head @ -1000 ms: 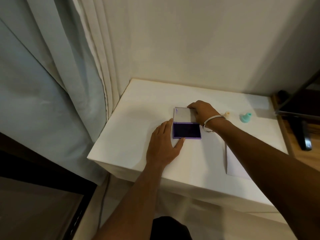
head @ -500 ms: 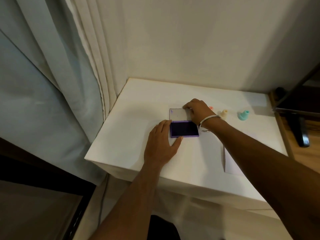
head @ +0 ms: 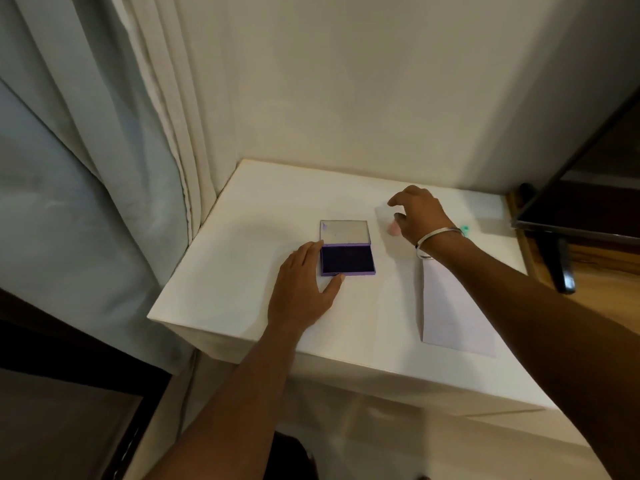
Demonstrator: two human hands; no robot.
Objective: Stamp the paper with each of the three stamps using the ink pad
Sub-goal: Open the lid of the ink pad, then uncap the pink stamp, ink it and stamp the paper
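White table [head: 242, 237] sat in a corner btwn curtain and wall. On it: open purple ink pad [head: 347, 259] w/ lid flat behind, approx center; paper [head: 453, 313] at right-front; pink stamp [head: 393, 229] further back; teal stamp [head: 465, 229] far right, mostly hidden. Left hand [head: 301, 289] rested flat on top, touching pad's left edge.

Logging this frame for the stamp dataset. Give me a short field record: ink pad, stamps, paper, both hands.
ink pad: open on the white table, lid laid back flat, dark pad exposed
left hand: flat on the table, fingers against the pad's left edge, thumb at its front corner
right hand: over the pink stamp, fingers curled, not plainly gripping it
stamps visible: pink one, plus a sliver of a teal stamp behind the wrist; a third is not visible
paper: lies flat on the right, under the right forearm, no marks visible
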